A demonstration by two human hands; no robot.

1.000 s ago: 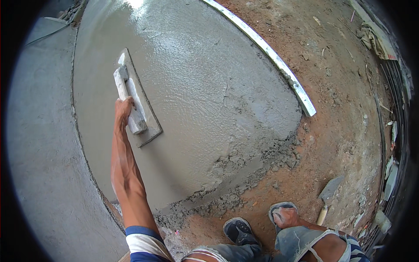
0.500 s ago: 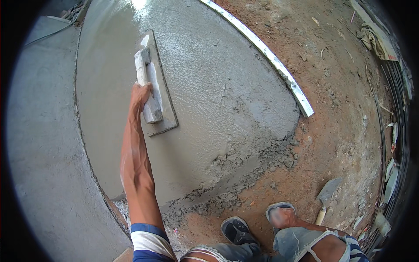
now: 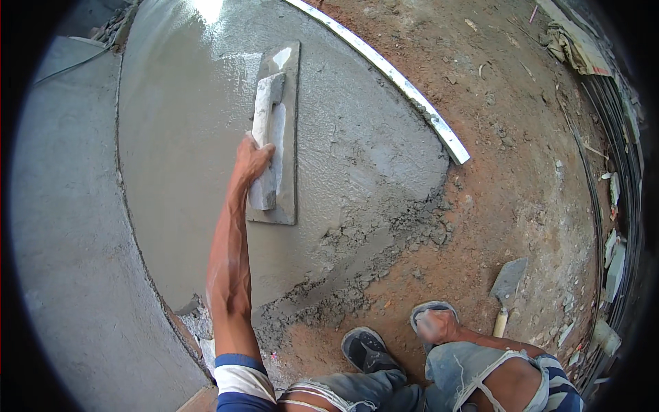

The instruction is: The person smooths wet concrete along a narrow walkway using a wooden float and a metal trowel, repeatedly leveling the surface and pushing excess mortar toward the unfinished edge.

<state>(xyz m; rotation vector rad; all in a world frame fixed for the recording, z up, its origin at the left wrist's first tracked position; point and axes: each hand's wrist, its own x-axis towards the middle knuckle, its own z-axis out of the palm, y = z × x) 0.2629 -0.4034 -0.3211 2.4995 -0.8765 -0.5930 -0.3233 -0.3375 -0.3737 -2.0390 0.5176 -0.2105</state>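
My left hand (image 3: pixel 255 158) is wrapped round the pale handle of a large rectangular hand float (image 3: pixel 289 137). The float's plate lies on wet grey concrete (image 3: pixel 185 206), its long side pointing away from me. My right forearm crosses over my right knee. In front of my right sandal, the right hand (image 3: pixel 437 325) hangs low; its fingers are blurred, so its grip is unclear. To the right of that hand lies a pointed trowel (image 3: pixel 509 278) on the dirt, the lower end of its handle reaching my forearm.
A white straight strip (image 3: pixel 391 72) edges the concrete at the far right. Crumbly mortar (image 3: pixel 329 295) lines the near edge. A hardened grey slab (image 3: pixel 68 240) lies left. Dark rods (image 3: pixel 618 137) and a crumpled sack (image 3: pixel 576 48) are at the right, beside reddish dirt (image 3: pixel 508 158).
My left hand has moved the float to the right across the wet concrete, and its plate has turned straighter. The right hand stays low by the sandal; the view has shifted slightly.
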